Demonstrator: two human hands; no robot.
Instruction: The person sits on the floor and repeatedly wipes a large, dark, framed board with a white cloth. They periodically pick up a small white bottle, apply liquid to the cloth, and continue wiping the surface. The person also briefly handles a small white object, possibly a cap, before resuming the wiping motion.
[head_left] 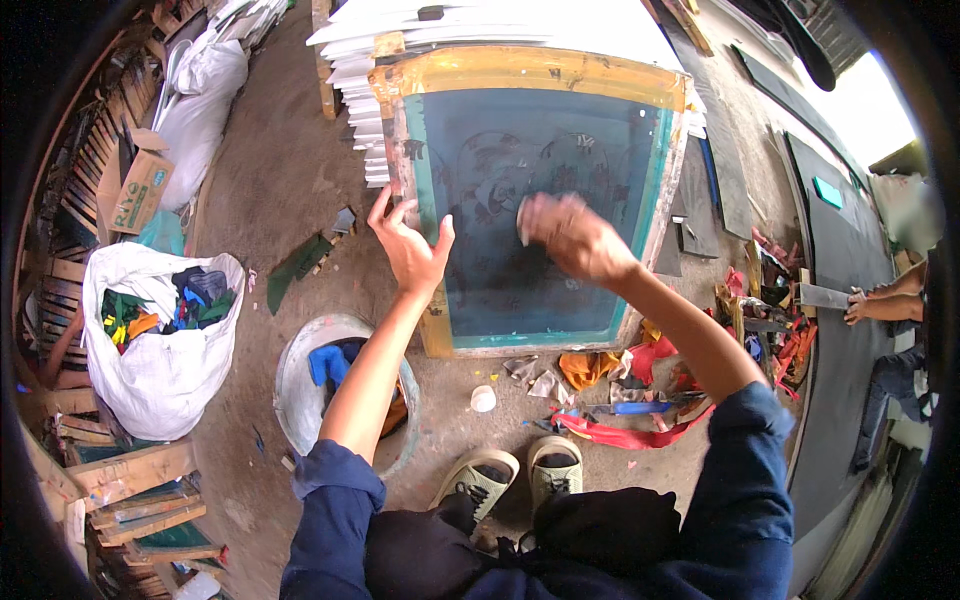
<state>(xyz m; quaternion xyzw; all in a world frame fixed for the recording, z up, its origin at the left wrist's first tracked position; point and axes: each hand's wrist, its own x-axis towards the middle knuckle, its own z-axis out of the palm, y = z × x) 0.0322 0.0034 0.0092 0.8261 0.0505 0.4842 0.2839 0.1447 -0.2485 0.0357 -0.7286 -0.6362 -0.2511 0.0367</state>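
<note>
A: How is the left hand (410,255) disposed?
B: Its thumb and fingers stand apart at the near-left border of the screen-printing frame (500,275), the thumb overlapping the border in view; firm contact cannot be confirmed.
A: And the right hand (580,240)?
B: Motion-blurred, it lies over the frame's dark mesh, to the right of the left hand. A pale scrap (523,222) shows at its fingertips; whether the fingers clamp on it, one cannot tell.
A: What lies beyond the hands?
B: White sheets (362,120), stacked, beyond and left of the right hand, partly behind the frame's taped far edge.
A: And nearer the wearer?
B: Below the left hand, a bucket (292,385) containing blue cloth (328,366); farther left, a white sack (150,390) of coloured scraps. Below the right hand, orange cloth (585,370) and a red strip (635,436) lie on the floor (450,440).
</note>
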